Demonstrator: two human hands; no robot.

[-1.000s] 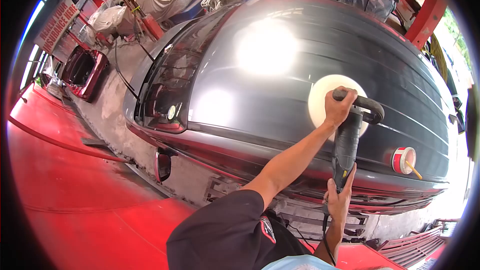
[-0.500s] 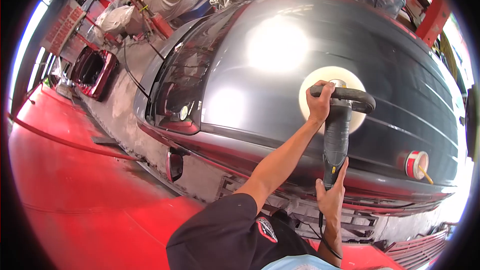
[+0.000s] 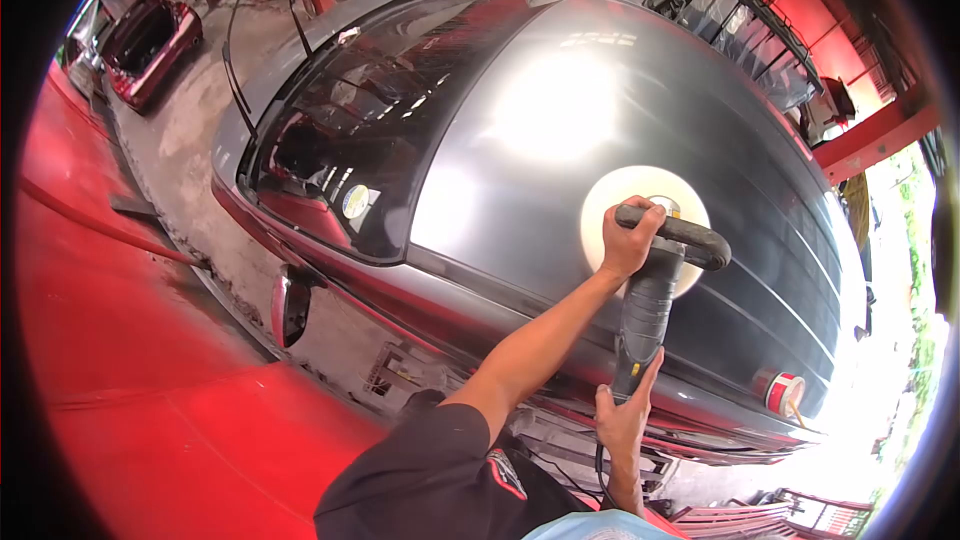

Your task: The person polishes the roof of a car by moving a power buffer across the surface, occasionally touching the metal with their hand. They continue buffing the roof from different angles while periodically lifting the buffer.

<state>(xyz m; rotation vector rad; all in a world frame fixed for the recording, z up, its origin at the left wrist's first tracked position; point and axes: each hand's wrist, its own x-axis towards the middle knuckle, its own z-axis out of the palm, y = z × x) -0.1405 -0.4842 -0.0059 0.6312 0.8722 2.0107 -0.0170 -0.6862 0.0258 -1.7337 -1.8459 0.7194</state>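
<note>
A dark power polisher [image 3: 648, 305] rests with its round pale pad [image 3: 632, 190] against the dark car roof [image 3: 520, 230]. My left hand [image 3: 630, 238] is wrapped round the black loop handle [image 3: 700, 240] at the head of the tool. Lower down, my right hand [image 3: 627, 420] grips the rear end of the polisher's body, thumb and fingers on either side. The power cord hangs down beside my right wrist. Part of the pad is hidden behind the tool and my left hand.
A red and white tin [image 3: 783, 393] with a stick in it stands near the roof's edge at the right. The windshield [image 3: 350, 130] and a side mirror [image 3: 291, 306] are at the left. Covered vehicles stand behind the car. Metal racks lie at the bottom right.
The view has turned, so the car and tin appear shifted. In the picture, the polisher and both hands sit slightly lower and further left. Both hands keep their hold.
</note>
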